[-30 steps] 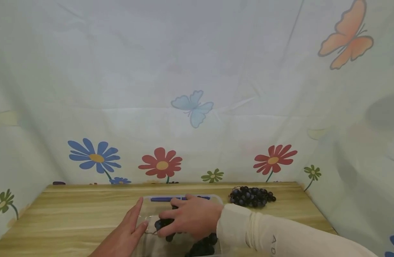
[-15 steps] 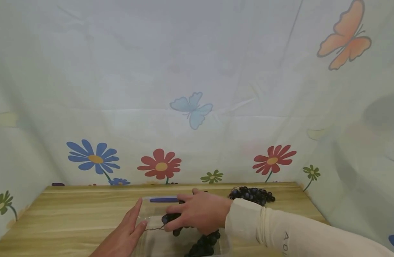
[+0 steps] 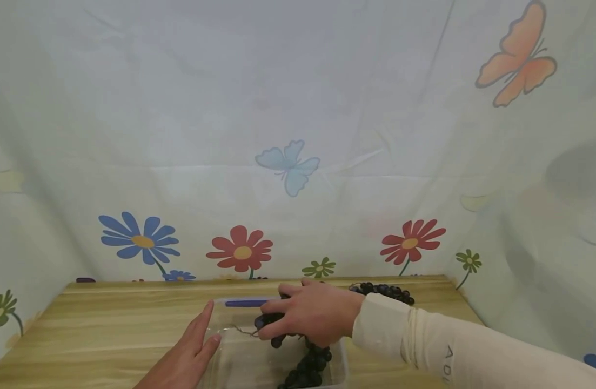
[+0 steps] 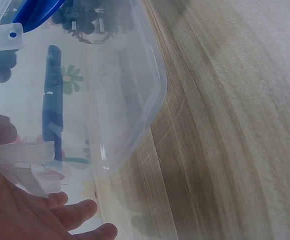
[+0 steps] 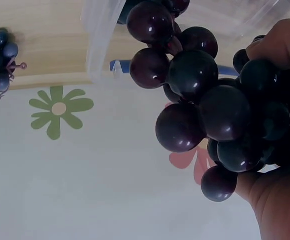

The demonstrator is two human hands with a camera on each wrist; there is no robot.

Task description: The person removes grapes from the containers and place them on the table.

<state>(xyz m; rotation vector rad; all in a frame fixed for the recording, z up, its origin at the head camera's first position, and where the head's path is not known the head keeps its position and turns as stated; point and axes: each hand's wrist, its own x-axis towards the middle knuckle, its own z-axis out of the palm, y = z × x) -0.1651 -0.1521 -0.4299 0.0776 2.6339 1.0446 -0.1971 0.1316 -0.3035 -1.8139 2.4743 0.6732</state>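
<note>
My right hand (image 3: 317, 316) grips a bunch of dark grapes (image 5: 219, 112) above a clear plastic container (image 3: 249, 364). The fingers curl round the fruit, and a bare stem trails to the left. Below, inside the container on its right side, lies another dark grape bunch (image 3: 307, 370). Along the container's left side, my left hand (image 3: 188, 348) rests with straight fingers against the wall. The left wrist view shows those fingers (image 4: 77, 215) extended by a clear tab on the container. Part of the held bunch is hidden behind the right hand.
A further bunch of dark grapes (image 3: 387, 293) lies on the wood-grain table (image 3: 108, 324) at the back right, partly behind the right wrist. A blue clip (image 3: 249, 303) runs along the container's far edge. A flower-printed curtain (image 3: 181, 189) stands behind the table.
My right hand has moved to the right with the grape bunch, drawing its stem away from the left hand. More of the bunch inside the container shows. The left hand stays put.
</note>
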